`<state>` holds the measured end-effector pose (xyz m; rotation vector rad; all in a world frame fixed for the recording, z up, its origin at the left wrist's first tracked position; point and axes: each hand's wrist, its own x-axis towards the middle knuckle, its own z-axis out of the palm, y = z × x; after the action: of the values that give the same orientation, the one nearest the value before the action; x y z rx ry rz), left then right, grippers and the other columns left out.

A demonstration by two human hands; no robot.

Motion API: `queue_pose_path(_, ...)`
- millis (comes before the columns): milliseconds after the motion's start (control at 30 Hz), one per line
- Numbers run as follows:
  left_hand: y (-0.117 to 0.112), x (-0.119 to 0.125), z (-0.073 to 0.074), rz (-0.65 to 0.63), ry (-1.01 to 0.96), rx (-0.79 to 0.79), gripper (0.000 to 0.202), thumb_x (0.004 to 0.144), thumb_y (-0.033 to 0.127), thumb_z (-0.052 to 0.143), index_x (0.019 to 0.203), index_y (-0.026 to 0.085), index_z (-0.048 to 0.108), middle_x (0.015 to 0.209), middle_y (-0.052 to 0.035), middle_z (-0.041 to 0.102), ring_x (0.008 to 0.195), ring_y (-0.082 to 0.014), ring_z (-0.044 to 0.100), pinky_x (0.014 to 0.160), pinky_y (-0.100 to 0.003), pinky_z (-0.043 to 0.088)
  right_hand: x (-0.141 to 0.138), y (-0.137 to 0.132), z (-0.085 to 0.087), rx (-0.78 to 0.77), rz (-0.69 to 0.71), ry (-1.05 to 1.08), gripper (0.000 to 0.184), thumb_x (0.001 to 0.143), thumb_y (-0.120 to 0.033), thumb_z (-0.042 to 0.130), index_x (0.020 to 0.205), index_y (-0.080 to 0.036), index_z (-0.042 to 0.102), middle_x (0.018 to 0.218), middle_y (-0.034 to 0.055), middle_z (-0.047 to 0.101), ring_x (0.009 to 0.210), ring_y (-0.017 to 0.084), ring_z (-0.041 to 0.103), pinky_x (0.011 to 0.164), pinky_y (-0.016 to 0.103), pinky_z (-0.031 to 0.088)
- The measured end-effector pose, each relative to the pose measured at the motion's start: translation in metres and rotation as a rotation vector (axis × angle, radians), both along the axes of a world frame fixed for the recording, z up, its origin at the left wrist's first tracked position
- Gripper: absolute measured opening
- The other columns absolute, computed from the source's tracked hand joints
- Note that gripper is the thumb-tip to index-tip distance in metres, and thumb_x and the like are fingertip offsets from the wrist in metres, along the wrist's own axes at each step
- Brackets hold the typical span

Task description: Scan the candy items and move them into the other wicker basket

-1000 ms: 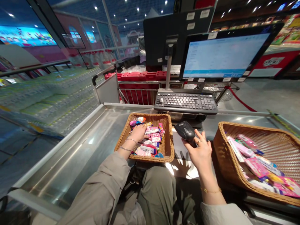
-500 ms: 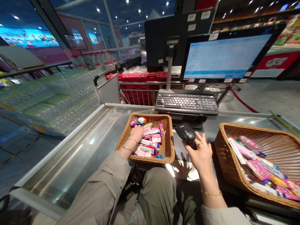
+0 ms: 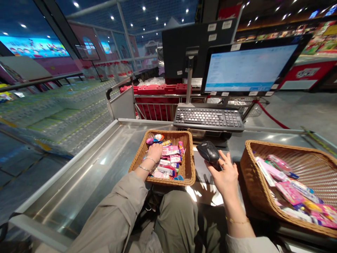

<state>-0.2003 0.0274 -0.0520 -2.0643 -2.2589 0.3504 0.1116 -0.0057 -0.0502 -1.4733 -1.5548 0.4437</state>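
Observation:
My left hand [image 3: 154, 152] is down inside the left wicker basket [image 3: 193, 165], among small packaged sweets [image 3: 170, 151] in pink, white and blue wrappers. Its fingers are curled downward, and whatever they hold is hidden under the hand. A blue-and-orange packet [image 3: 158, 137] lies just beyond the knuckles. My right hand [image 3: 225, 173] grips a black handheld barcode scanner [image 3: 207, 151] to the right of this basket. The scanner's head points away from me and to the left, above the counter.
A second wicker basket [image 3: 246, 165] with more packets [image 3: 291, 193] stands at the right. Behind the scanner are a keyboard [image 3: 207, 117] and a lit monitor [image 3: 250, 66]. The metal counter [image 3: 105, 168] has a raised edge on the left. A trolley [image 3: 155, 109] stands beyond.
My left hand has shifted very slightly within the basket, its fingers still down among the sweets. My right hand keeps the scanner in nearly the same place. The view has tilted slightly.

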Motion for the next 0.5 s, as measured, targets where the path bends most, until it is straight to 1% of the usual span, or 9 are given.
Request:
queue_pose_path(67, -0.002, 0.004, 0.001, -0.016, 0.003, 0.009, 0.037, 0.089, 0.028, 0.065, 0.12, 0.012, 0.054, 0.118, -0.0188, 0.064, 0.115, -0.0297, 0.058, 0.094, -0.039, 0.046, 0.0, 0.0, 0.0, 0.001, 0.001, 0.003, 0.045, 0.079, -0.059, 0.056, 0.098, -0.022, 0.074, 0.143, 0.0124, 0.058, 0.147, 0.035, 0.034, 0.116, 0.066, 0.016)
queue_pose_path(167, -0.003, 0.012, 0.0, -0.057, 0.002, 0.03, 0.037, 0.092, 0.031, 0.061, 0.122, 0.011, 0.053, 0.116, -0.0201, 0.065, 0.114, -0.031, 0.058, 0.094, -0.041, 0.045, 0.001, 0.0, 0.0, -0.002, 0.0, 0.012, 0.046, 0.078, -0.059, 0.057, 0.098, -0.022, 0.074, 0.143, 0.0125, 0.058, 0.147, 0.035, 0.034, 0.116, 0.067, 0.016)
queue_pose_path(267, -0.002, 0.019, -0.002, -0.116, -0.008, 0.032, 0.037, 0.092, 0.033, 0.06, 0.123, 0.014, 0.054, 0.12, -0.0184, 0.065, 0.115, -0.03, 0.057, 0.095, -0.04, 0.044, 0.002, 0.0, 0.001, 0.0, -0.002, 0.019, 0.045, 0.078, -0.06, 0.058, 0.096, -0.023, 0.075, 0.143, 0.0122, 0.058, 0.147, 0.036, 0.035, 0.116, 0.067, 0.016)
queue_pose_path(367, -0.002, 0.019, -0.002, -0.156, -0.008, 0.015, 0.03, 0.093, 0.025, 0.058, 0.121, 0.015, 0.058, 0.121, -0.0169, 0.066, 0.115, -0.0281, 0.058, 0.096, -0.039, 0.043, 0.003, 0.0, 0.001, 0.0, 0.002, 0.019, 0.045, 0.078, -0.06, 0.058, 0.096, -0.023, 0.075, 0.143, 0.0123, 0.058, 0.147, 0.037, 0.035, 0.115, 0.069, 0.017)
queue_pose_path(433, -0.004, 0.013, -0.002, -0.158, 0.003, 0.01, 0.028, 0.093, 0.018, 0.052, 0.12, 0.013, 0.061, 0.12, -0.0181, 0.067, 0.113, -0.0285, 0.059, 0.095, -0.041, 0.042, 0.004, 0.0, 0.0, -0.001, 0.006, 0.017, 0.046, 0.078, -0.06, 0.057, 0.098, -0.022, 0.075, 0.143, 0.0128, 0.058, 0.146, 0.037, 0.035, 0.115, 0.069, 0.017)
queue_pose_path(500, -0.006, 0.007, -0.003, -0.15, 0.016, 0.009, 0.031, 0.094, 0.012, 0.046, 0.12, 0.01, 0.062, 0.118, -0.0197, 0.069, 0.114, -0.0294, 0.059, 0.096, -0.043, 0.042, 0.004, -0.001, 0.0, 0.0, 0.005, 0.013, 0.047, 0.079, -0.061, 0.057, 0.098, -0.022, 0.075, 0.142, 0.0131, 0.059, 0.146, 0.037, 0.035, 0.115, 0.069, 0.017)
